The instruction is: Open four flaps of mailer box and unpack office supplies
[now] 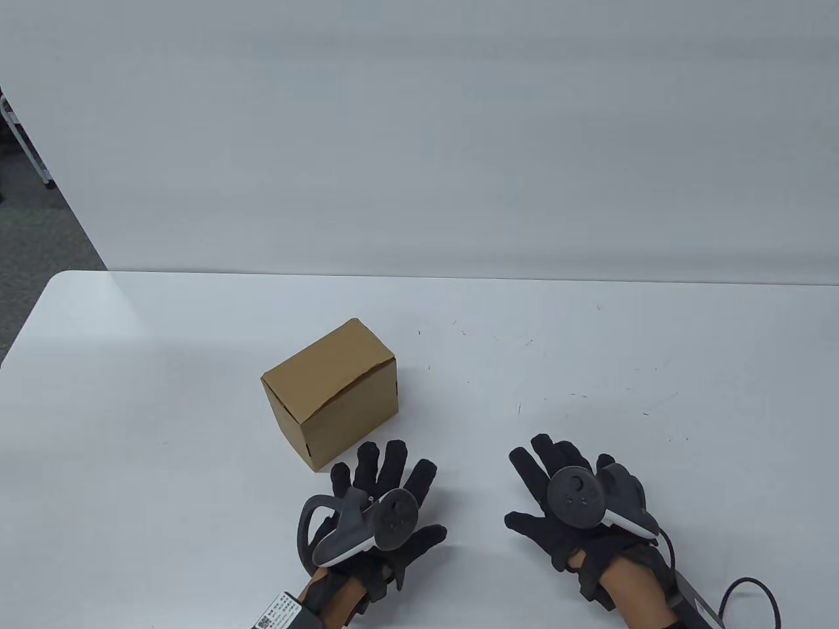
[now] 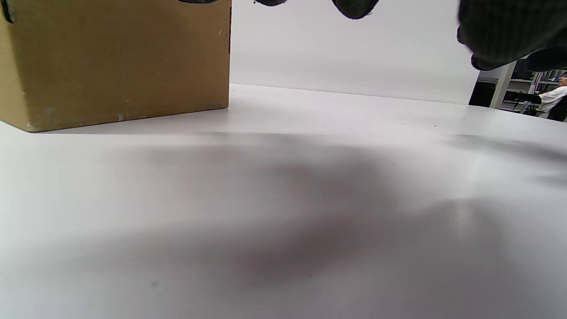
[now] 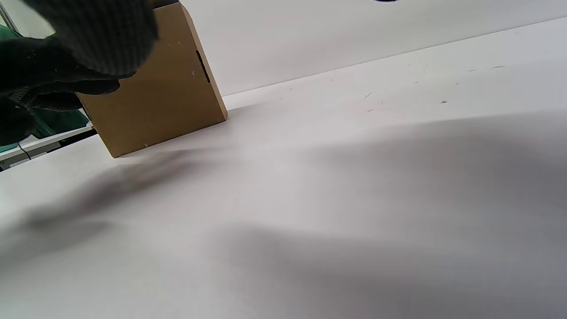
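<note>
While both hands hover spread and hold nothing, the left hand point(image 1: 377, 508) sits just beside the near corner of the closed mailer box point(image 1: 331, 393), fingers apart from it; the right hand point(image 1: 577, 508) lies well apart, over the white table point(image 1: 590, 367).

Even, bright overhead light. My hands cast soft, wide shadows on the table point(image 2: 310, 212). Both wrist views are soft; my fingers point(image 3: 88, 40) blur close to the lens. Mild glare on white.
</note>
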Demonstrator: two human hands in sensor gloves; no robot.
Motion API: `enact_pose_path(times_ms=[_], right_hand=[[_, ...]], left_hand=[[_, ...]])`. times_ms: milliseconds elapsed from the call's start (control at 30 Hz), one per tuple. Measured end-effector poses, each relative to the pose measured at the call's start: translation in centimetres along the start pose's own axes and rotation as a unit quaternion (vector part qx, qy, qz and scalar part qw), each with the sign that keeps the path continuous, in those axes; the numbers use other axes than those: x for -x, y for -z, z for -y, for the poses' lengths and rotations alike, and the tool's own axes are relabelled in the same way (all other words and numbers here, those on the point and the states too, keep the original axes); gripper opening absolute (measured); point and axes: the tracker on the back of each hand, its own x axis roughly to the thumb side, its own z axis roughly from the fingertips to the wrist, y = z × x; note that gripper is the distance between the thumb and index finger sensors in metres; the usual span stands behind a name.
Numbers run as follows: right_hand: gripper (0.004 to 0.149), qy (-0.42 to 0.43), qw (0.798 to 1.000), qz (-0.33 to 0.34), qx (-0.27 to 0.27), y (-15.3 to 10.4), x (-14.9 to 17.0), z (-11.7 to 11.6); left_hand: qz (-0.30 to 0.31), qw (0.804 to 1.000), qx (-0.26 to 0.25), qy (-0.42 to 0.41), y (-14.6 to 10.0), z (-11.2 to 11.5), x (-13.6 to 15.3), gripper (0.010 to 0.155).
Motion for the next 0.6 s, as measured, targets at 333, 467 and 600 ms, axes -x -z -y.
enact_pose_path(times_ms=[333, 467, 600], right_hand=[[0.082, 0.009, 1.000, -0.012, -0.011, 0.3, 0.4, -0.5], [0.082, 0.006, 1.000, -0.012, -0.009, 0.3, 0.4, -0.5], [0.082, 0.008, 1.000, -0.007, -0.005, 0.0, 0.3, -0.2]], left_hand=[[-0.004, 1.000, 0.005, -0.006, 0.0, 0.3, 0.4, 0.087], [-0.010, 1.000, -0.010, -0.003, -0.2, -0.1, 0.6, 0.087], [-0.001, 0.994, -0.106, -0.005, -1.4, -2.7, 0.6, 0.082]])
